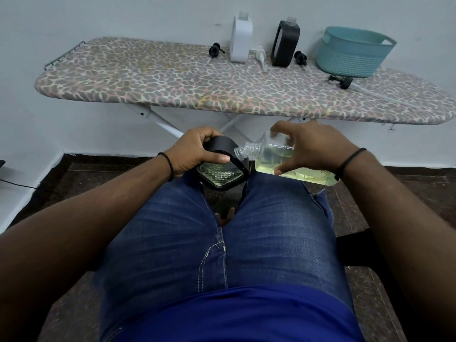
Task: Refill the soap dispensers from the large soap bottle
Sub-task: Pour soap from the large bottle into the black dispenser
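Pale walls and a dark speckled floor frame an ironing board (172, 80) with a leopard-print cover, its right tip cut off by the picture's edge. Below it, the person's lap in blue jeans (271, 230) fills the foreground, and the seat under them is mostly hidden. Whether liquid is actually flowing between the two held containers cannot be made out. The left hand (197, 151) curls around a black-cased soap dispenser (222, 169), thumb laid across its upper edge; the faceted glass side faces the camera with a little pale liquid inside. The right hand (313, 146) grips the large soap bottle (278, 156), fingers spread over the top and thumb underneath, tipping it on its side so the open threaded neck meets the dispenser's top. Yellowish soap lies along the bottle's lower side. On the board by the wall stand a white dispenser (240, 40) and a black dispenser (285, 44), both uncapped, with loose pump heads (299, 57) lying near them and a teal basket (352, 53) whose contents are out of sight.
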